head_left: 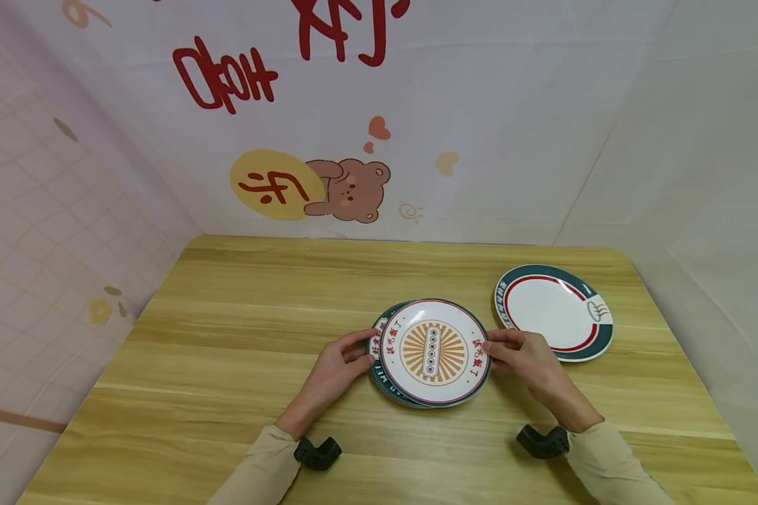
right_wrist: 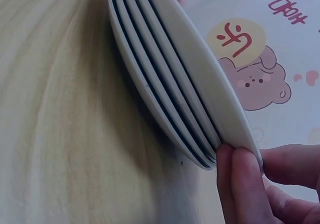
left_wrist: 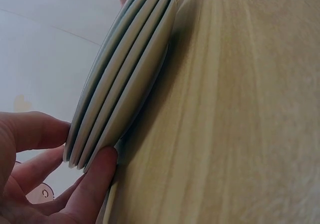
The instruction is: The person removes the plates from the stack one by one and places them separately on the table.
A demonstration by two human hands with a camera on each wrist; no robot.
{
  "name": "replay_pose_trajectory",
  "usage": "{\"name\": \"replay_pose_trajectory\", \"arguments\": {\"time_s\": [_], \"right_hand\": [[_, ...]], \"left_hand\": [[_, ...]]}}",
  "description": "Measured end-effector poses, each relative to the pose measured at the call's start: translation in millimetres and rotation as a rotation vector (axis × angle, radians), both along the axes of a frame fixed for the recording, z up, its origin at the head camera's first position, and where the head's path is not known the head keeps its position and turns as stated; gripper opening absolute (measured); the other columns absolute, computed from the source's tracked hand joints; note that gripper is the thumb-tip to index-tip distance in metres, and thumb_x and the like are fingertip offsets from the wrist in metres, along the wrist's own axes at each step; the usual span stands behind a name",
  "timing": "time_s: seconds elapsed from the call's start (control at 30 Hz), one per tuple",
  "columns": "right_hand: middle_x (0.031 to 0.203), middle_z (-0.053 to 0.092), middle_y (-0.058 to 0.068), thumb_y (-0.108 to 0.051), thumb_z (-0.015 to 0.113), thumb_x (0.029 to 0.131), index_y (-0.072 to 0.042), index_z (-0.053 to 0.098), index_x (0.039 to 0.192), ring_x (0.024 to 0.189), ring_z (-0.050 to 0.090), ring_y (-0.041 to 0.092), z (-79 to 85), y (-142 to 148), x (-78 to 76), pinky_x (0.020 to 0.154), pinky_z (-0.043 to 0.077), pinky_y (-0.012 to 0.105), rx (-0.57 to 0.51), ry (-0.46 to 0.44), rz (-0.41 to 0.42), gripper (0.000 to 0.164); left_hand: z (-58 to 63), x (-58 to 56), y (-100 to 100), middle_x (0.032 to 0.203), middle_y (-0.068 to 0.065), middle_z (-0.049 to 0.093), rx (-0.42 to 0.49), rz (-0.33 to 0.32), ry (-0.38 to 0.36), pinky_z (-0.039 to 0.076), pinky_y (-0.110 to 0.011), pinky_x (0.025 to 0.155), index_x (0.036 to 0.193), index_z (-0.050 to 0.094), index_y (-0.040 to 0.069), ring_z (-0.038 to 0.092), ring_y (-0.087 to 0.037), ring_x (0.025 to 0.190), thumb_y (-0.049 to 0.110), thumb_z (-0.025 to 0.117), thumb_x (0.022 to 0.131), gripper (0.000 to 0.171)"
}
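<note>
A stack of several round plates lies between both hands. Its top plate (head_left: pixel 434 353) is white with an orange sunburst and red characters, and sits shifted to the right over the plates below. The lower plates (head_left: pixel 387 384) show dark green rims at the left. My left hand (head_left: pixel 335 372) grips the stack's left edge, its thumb at the upper rim and a finger (left_wrist: pixel 97 181) under the lowest rim. With thumb above and fingertips (right_wrist: pixel 245 169) beneath, my right hand (head_left: pixel 533 365) pinches the top plate's right rim, which juts past the others.
An oval white plate (head_left: pixel 546 312) with a green border and red line lies at the back right, just behind my right hand. Wooden tabletop (head_left: pixel 227 315) surrounds the plates. A printed cloth (head_left: pixel 480 105) with a bear hangs behind the table.
</note>
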State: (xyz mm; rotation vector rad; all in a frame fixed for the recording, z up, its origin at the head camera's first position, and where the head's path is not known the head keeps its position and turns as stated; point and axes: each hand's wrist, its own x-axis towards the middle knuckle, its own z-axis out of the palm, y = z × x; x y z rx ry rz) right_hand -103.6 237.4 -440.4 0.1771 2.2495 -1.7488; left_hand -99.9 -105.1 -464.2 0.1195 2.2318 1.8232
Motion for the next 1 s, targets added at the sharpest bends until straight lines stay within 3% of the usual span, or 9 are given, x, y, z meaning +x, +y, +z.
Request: {"name": "replay_pose_trajectory", "arguments": {"time_s": [0.4,0.63,1.0], "right_hand": [[0.121,0.068,0.021,-0.013,0.069,0.1,0.015,0.055,0.137,0.09,0.069,0.015,3.5,5.0,3.2,0.082,0.063,0.028,0.028,-0.04,-0.033,0.048],[0.123,0.066,0.021,-0.014,0.069,0.1,0.016,0.052,0.139,0.092,0.069,0.013,8.1,10.6,7.3,0.084,0.062,0.029,-0.011,-0.036,-0.041,0.052],[0.108,0.071,0.009,-0.012,0.069,0.1,0.019,0.051,0.137,0.086,0.071,0.011,11.8,25.0,14.6,0.081,0.063,0.028,-0.04,-0.009,-0.064,0.052]], "left_hand": [[-1.7,-0.4,0.1,0.144,-0.014,0.06,-0.002,0.005,-0.004,0.056,-0.04,0.1,0.142,0.063,0.01,0.065,-0.03,0.121,0.005,0.067,0.097,0.045],[-0.8,-0.2,0.5,0.144,-0.014,0.059,-0.007,0.01,-0.005,0.056,-0.041,0.1,0.142,0.063,0.01,0.065,-0.03,0.122,0.006,0.067,0.097,0.045],[0.2,0.5,0.8,0.143,-0.015,0.06,-0.013,0.007,-0.001,0.056,-0.039,0.099,0.142,0.063,0.009,0.065,-0.03,0.121,0.005,0.067,0.097,0.046]]}}
